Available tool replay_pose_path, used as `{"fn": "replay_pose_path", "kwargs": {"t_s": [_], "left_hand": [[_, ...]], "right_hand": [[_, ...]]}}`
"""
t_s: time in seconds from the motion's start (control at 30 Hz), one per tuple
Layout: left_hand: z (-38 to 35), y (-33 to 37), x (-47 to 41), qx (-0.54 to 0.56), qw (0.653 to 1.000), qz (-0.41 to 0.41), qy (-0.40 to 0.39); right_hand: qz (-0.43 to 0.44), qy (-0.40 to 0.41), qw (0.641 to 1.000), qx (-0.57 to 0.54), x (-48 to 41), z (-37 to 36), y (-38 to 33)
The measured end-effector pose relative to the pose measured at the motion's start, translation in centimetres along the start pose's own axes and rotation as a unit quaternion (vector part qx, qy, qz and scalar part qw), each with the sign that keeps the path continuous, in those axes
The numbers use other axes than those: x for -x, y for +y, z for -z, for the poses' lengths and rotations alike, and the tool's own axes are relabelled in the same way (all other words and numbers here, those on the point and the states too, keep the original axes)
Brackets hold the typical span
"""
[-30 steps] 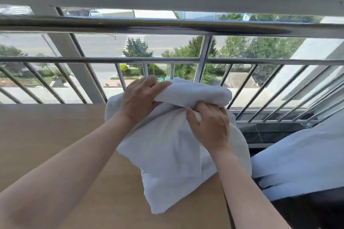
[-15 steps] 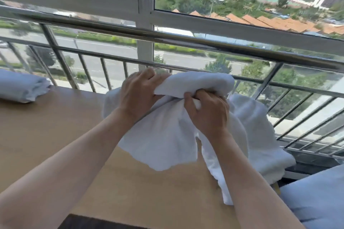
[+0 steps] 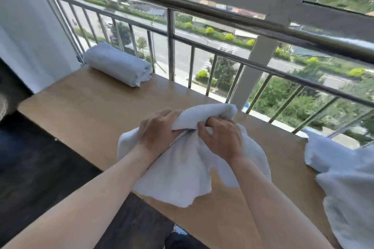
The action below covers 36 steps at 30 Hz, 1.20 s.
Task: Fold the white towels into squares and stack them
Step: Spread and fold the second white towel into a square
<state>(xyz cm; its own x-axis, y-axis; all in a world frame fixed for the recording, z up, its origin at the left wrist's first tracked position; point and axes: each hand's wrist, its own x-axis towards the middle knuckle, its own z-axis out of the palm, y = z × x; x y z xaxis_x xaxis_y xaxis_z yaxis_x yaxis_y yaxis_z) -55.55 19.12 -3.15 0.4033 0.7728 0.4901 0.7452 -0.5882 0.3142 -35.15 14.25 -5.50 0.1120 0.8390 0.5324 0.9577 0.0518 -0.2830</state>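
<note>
A crumpled white towel [image 3: 182,170] lies bunched on the wooden table [image 3: 85,111], its lower edge hanging over the near side. My left hand [image 3: 156,130] grips the towel's upper fold from the left. My right hand [image 3: 221,137] pinches the same bunched top from the right, fingers curled into the cloth. A folded, rolled-looking white towel [image 3: 119,64] sits at the table's far left corner. More loose white towels [image 3: 344,178] are heaped at the right end.
A metal railing [image 3: 172,46] with vertical bars runs along the table's far edge, with window frames above. A white wall or curtain stands at the left. Dark floor lies below the table's near side.
The view has swung left and down, bringing the folded towel at the far left into sight. Both hands carried the bunched towel leftward along the table, away from the heap at the right.
</note>
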Motion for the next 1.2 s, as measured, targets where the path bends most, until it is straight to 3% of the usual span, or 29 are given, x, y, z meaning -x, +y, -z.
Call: {"fn": "replay_pose_path", "kwargs": {"t_s": [0.27, 0.37, 0.47, 0.57, 0.73, 0.8, 0.93, 1.03, 1.13, 1.2], "left_hand": [[-3.5, -12.1, -4.0, -0.043, 0.998, 0.029, -0.027], [-5.6, -15.7, -5.5, -0.017, 0.993, 0.080, -0.080], [-7.3, -18.2, -5.8, -0.009, 0.972, 0.168, -0.162], [-7.9, -20.0, -6.6, -0.027, 0.951, 0.212, -0.223], [-8.0, -22.8, -7.6, 0.047, 0.933, 0.218, -0.283], [-8.2, -24.5, -7.7, 0.147, 0.907, 0.225, -0.325], [-9.3, -28.0, -8.4, 0.362, 0.798, 0.301, -0.375], [-10.0, -29.3, -8.6, 0.434, 0.744, 0.316, -0.399], [-10.8, -29.7, -10.1, 0.469, 0.697, 0.318, -0.439], [-11.5, -30.1, -10.8, 0.513, 0.653, 0.301, -0.469]], "right_hand": [[-0.015, -0.059, 0.996, -0.063, -6.1, -14.3, -2.9], [-0.030, -0.114, 0.990, -0.079, -7.7, -17.9, -3.2], [-0.029, -0.180, 0.980, -0.080, -8.2, -19.8, -3.4], [-0.019, -0.193, 0.977, -0.093, -9.0, -20.5, -3.6], [-0.039, -0.225, 0.971, -0.078, -9.3, -19.9, -3.8], [-0.076, -0.255, 0.963, -0.045, -8.8, -19.6, -4.0], [-0.170, -0.310, 0.932, 0.086, -9.4, -19.5, -7.6], [-0.243, -0.284, 0.921, 0.115, -9.9, -20.3, -12.9], [-0.381, -0.184, 0.906, 0.010, -9.9, -22.4, -18.4], [-0.497, -0.156, 0.846, -0.116, -10.0, -24.3, -21.5]]}}
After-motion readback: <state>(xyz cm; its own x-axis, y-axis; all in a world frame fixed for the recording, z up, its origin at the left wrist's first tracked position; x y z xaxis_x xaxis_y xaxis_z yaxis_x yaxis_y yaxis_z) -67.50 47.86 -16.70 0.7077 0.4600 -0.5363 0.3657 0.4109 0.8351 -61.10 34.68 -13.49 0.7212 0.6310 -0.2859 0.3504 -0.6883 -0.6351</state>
